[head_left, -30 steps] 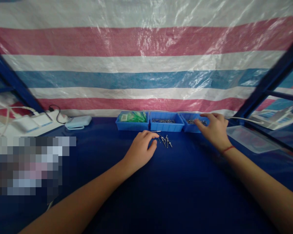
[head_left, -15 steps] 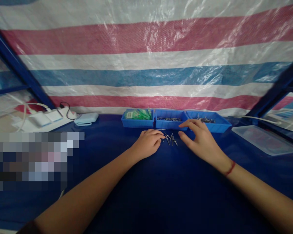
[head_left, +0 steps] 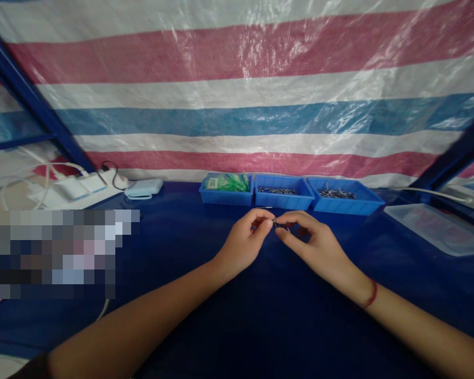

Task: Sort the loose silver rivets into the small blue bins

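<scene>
My left hand (head_left: 247, 234) is pinched, thumb against fingertips, over a small, thin metal piece that looks like a pop rivet (head_left: 274, 223). Only its end shows past the fingertips. My right hand (head_left: 312, 234) is just to the right, its thumb and forefinger apart near that piece. Several loose rivets (head_left: 283, 227) lie on the blue table (head_left: 237, 321) between the hands, mostly hidden by the right fingers. One thin metal pin (head_left: 264, 207) lies behind the left fingers.
Along the back stand three blue bins: one with green plastic bags (head_left: 232, 182), one with long metal pins (head_left: 278, 191), one with rivets (head_left: 337, 193). A clear plastic lid (head_left: 434, 229) lies at the right. A power strip (head_left: 82, 189) and a light-blue case (head_left: 143, 188) are at the left.
My left hand has gone from resting over the rivets to a raised pinch on one. My right hand has come left and down, its fingertips now close to the left ones.
</scene>
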Demonstrator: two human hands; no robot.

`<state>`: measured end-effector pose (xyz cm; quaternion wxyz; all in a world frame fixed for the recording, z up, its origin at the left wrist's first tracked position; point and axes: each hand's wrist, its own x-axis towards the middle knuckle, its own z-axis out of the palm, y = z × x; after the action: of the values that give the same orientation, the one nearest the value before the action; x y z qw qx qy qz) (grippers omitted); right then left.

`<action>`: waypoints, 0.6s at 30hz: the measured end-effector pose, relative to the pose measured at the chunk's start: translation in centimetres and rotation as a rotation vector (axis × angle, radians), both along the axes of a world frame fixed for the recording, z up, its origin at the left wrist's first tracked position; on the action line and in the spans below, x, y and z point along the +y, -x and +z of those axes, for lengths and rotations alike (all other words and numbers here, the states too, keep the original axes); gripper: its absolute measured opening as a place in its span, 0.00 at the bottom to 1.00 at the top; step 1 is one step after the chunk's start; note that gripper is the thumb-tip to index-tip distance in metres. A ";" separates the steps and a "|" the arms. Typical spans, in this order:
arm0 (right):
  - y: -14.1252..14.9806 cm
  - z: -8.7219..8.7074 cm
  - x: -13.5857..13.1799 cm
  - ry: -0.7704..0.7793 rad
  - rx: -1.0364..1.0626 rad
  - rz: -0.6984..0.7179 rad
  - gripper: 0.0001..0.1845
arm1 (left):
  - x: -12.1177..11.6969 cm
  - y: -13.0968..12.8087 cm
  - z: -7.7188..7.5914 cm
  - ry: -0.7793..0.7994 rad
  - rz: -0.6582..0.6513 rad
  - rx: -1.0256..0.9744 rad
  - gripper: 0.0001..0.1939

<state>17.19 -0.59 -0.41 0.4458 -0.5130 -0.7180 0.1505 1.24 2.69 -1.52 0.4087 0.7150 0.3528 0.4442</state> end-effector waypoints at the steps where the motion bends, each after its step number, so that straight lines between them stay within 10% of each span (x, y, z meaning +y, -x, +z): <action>1: 0.2 0.1 -0.2 0.000 0.037 0.021 0.07 | -0.3 -0.2 -0.1 0.053 -0.009 -0.066 0.06; 18: 0.6 0.2 -0.7 0.045 0.228 0.080 0.07 | -0.8 -0.8 0.1 0.239 -0.117 -0.232 0.07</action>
<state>16.59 -1.31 -0.18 0.5065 -0.4733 -0.6791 0.2413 2.01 1.89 -1.43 0.5538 0.6245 0.3113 0.4542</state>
